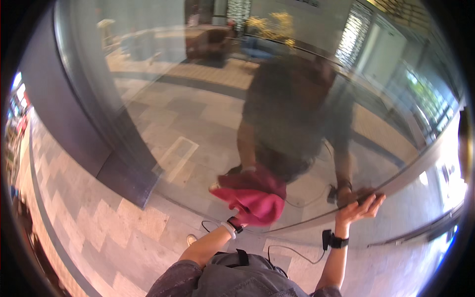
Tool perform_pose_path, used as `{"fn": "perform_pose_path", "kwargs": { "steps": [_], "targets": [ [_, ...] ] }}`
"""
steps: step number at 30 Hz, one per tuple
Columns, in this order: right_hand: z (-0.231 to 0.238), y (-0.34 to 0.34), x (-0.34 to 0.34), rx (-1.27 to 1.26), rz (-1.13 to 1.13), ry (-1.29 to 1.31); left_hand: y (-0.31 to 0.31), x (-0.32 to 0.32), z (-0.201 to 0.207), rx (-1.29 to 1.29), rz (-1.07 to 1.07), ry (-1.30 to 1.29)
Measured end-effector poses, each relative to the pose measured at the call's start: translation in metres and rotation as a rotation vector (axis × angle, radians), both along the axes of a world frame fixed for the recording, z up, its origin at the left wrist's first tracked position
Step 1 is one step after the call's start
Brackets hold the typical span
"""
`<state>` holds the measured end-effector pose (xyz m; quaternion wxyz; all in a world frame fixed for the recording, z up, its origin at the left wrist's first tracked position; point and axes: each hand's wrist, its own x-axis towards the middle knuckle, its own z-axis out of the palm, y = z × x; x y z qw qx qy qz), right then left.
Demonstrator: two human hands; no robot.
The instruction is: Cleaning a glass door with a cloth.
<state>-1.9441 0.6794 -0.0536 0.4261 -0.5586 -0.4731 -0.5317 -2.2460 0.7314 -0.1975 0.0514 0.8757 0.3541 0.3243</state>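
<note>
A dark red cloth [260, 205] lies bunched against a large glass pane [208, 123], held there by my left hand [238, 220]. Most of that hand's fingers are hidden behind the folds. Farther right, my right hand [357, 210] rests with fingers stretched out at the lower right edge of the glass. It holds nothing. A dark reflection of me and of the cloth shows in the pane.
To the left of the glass stands a wide dark metal post [79, 104]. Pale stone tiles [133, 242] cover the floor below. A thin black cable [297, 250] loops between my arms, near the black strap device [336, 241] on my right wrist.
</note>
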Motion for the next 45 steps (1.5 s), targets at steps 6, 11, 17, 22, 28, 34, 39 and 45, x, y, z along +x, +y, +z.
{"fn": "perform_pose_path", "kwargs": {
  "steps": [6,11,17,22,28,34,39,45],
  "targets": [
    [0.000,-0.010,0.008,-0.007,0.003,-0.039,-0.012,0.028,-0.006,-0.022,-0.121,0.104],
    [-0.003,-0.013,0.004,-0.047,0.054,0.004,0.011,0.053,0.087,0.390,-0.117,-0.104],
    [-0.011,-0.013,0.013,-0.030,0.090,0.020,-0.005,0.112,0.114,0.239,-0.199,0.148],
    [-0.013,-0.013,0.013,-0.043,0.087,-0.004,-0.021,0.104,0.032,0.085,-0.361,0.184],
    [-0.011,-0.016,0.008,-0.113,0.076,-0.022,-0.011,0.067,0.019,0.022,-0.297,0.042],
    [0.001,-0.019,0.006,-0.081,0.069,-0.035,0.008,-0.034,0.095,-0.965,-0.065,-0.680],
    [-0.007,-0.016,0.010,-0.069,0.072,-0.016,0.076,-0.088,0.169,0.433,0.721,-0.618],
    [0.011,-0.010,-0.009,0.020,0.101,0.001,0.087,-0.167,0.024,0.292,0.638,-1.171]
  ]
}}
